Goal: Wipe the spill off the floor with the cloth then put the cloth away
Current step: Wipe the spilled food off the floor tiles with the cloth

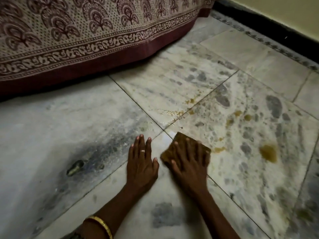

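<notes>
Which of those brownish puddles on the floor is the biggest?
The puddle right of the cloth, alone on its tile; the other spots are small drips.

Left hand [141, 165] lower centre, palm down, fingers together, flat. Right hand [189, 163] just beside it, fingers spread, pressing down, slightly blurred.

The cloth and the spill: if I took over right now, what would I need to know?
Right hand: flat on the brown cloth, pressing it to the tiled floor, fingers spread.
Left hand: empty, palm flat on the floor beside it.
Spill: a yellow-brown puddle right of the cloth, smaller drops farther up.
Done: cloth is down near the spill's edge.
Left: wipe the puddle and drops, then put the cloth away.
</notes>
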### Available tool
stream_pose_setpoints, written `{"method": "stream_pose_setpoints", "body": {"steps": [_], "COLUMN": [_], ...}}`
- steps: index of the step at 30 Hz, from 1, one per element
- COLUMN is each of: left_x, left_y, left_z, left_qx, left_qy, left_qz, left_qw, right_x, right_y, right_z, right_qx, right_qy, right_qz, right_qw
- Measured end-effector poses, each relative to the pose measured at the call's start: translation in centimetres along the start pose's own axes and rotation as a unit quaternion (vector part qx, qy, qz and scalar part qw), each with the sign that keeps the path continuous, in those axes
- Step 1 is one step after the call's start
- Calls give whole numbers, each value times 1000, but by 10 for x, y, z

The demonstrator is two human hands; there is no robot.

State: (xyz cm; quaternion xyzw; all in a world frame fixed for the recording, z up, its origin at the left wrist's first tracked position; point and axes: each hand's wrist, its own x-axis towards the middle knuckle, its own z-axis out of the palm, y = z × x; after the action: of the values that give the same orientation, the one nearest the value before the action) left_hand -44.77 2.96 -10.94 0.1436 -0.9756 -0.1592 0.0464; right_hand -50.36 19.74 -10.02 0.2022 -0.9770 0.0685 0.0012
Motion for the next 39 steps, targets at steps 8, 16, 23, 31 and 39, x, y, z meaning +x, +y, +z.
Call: {"method": "stream_pose_setpoints", "body": {"steps": [8,16,23,31,39], "left_x": [2,-6,-6,-13,-33], "left_y": [-2,-27,-26,-36,-50], "left_z": [-2,-5,-9,-20,-18], "left_qx": [-28,-45,-56,-123,-68], "left_qy": [-12,-4,9,90,97], "left_qz": [-23,-47,-49,-33,-20], "left_qw": [999,998,997,988,993], "right_x": [69,87,121,146,76], "right_y": [-36,-75,-33,-130,-70], "right_z": [-13,12,-4,20,12], "right_qx": [87,-21,18,-7,-37], "right_qy": [-78,-32,-67,-3,11], "right_qz": [252,-160,72,-158,-318], "right_qw": [961,986,995,987,947]}}
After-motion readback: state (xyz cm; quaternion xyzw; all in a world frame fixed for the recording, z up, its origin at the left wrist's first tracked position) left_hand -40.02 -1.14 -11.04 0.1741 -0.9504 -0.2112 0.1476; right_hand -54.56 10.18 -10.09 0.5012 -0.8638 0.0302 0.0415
